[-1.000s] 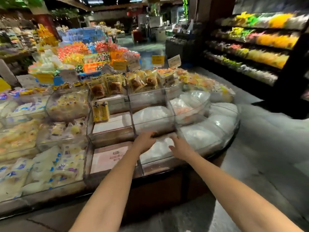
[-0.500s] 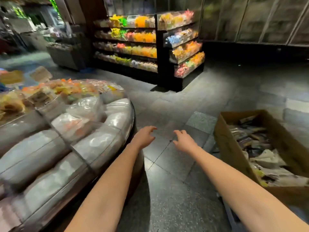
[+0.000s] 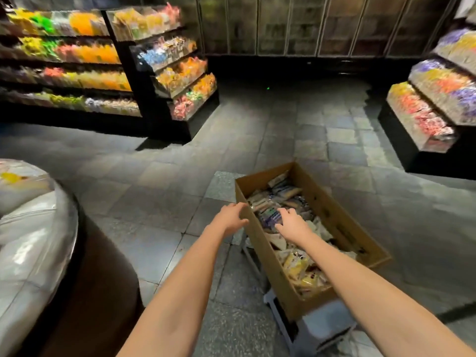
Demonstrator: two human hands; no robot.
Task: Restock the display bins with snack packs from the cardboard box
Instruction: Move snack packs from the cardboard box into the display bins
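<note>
Left hand (image 3: 231, 217) hovered at box (image 3: 260, 256) left rim, right hand (image 3: 291, 224) over packs (image 3: 280, 191) inside; both loose-fingered, holding nothing. Wide tiled floor (image 3: 154, 202) ran left of box.

Brown cardboard box (image 3: 340, 222); snack packs (image 3: 283, 194) in it white, tan, purple, with yellow ones at its near end. Floor (image 3: 167, 202) around box: grey mottled tiles. Black shelves (image 3: 139, 99) left of box, bags orange, yellow, green, pink, blue.

No legible text, label or number on the snack packs (image 3: 283, 194), cardboard box (image 3: 334, 222) or shelves (image 3: 144, 86)
</note>
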